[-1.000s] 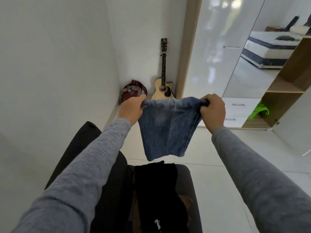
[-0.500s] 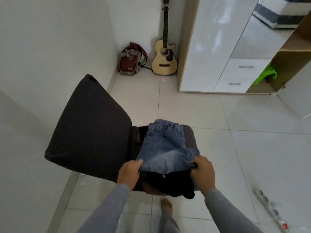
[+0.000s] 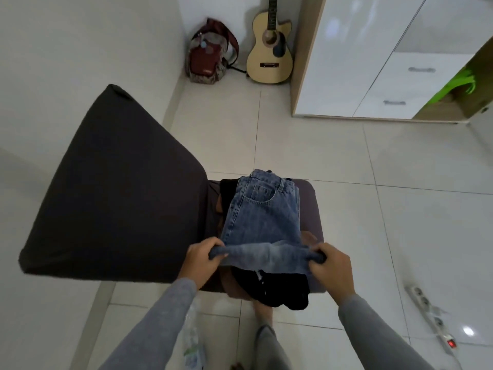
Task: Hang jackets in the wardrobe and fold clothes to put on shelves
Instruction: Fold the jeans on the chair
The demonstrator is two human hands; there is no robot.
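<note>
The folded blue jeans (image 3: 262,217) lie on a pile of clothes on the seat of a dark chair (image 3: 313,206), their long axis running from 12 to 6 o'clock. The waistband and back pocket point to 12 o'clock, away from the person, and the folded edge sits at 6 o'clock, raised a little off the pile. The left hand (image 3: 204,259) grips the 7 o'clock corner of that edge, fingers curled round a bunched roll of denim. The right hand (image 3: 330,265) grips the 5 o'clock corner the same way, thumb and fingers closed over the cloth. A black garment (image 3: 277,288) lies under the jeans and hangs over the seat's near edge. The chair's backrest (image 3: 120,196) spreads out toward 9 o'clock. At 12 o'clock a guitar (image 3: 269,57) leans in the corner beside a red backpack (image 3: 208,60), and the white wardrobe (image 3: 346,62) stands at 1 o'clock. A power strip (image 3: 426,308) lies on the tiled floor (image 3: 400,209) at 4 o'clock.
</note>
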